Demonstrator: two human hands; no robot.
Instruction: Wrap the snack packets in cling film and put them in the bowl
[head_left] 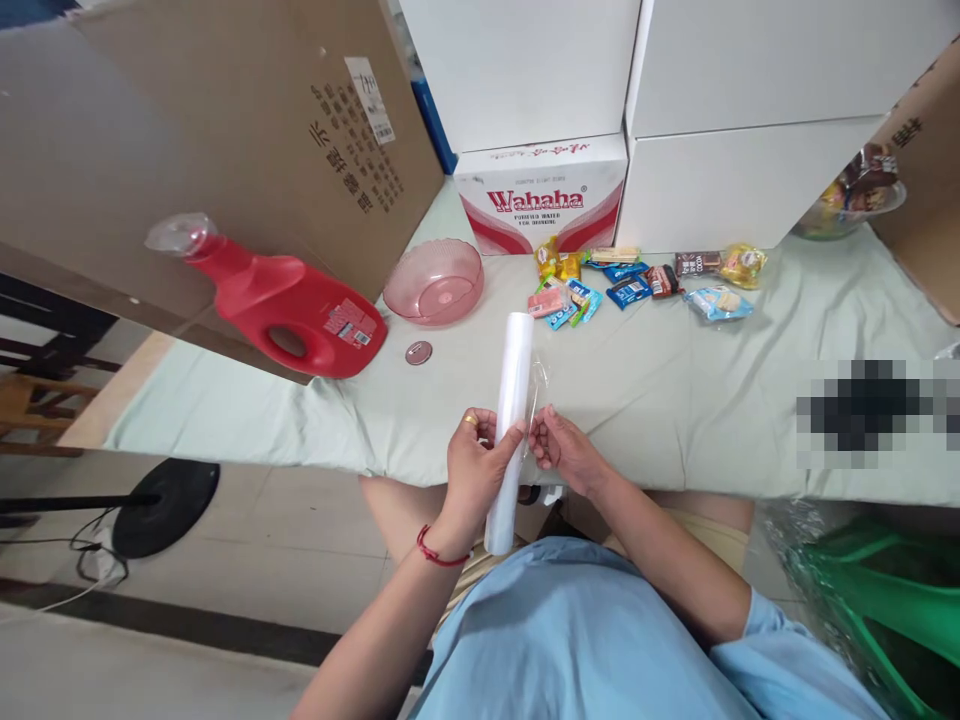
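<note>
A white roll of plastic wrap stands tilted at the table's front edge, its lower end over my lap. My left hand is wrapped around its middle, the thumb lying across the front. Just to the right, my right hand pinches the loose clear edge of the film that hangs off the roll. The film is thin and transparent, so its full outline is hard to make out. Beyond the roll lie several small wrapped snacks on the pale green cloth.
A pink clear bowl and a small round disc sit left of the roll. A red detergent bottle leans by a large cardboard box. White boxes and a Wahaha carton line the back. A snack-filled bowl stands far right.
</note>
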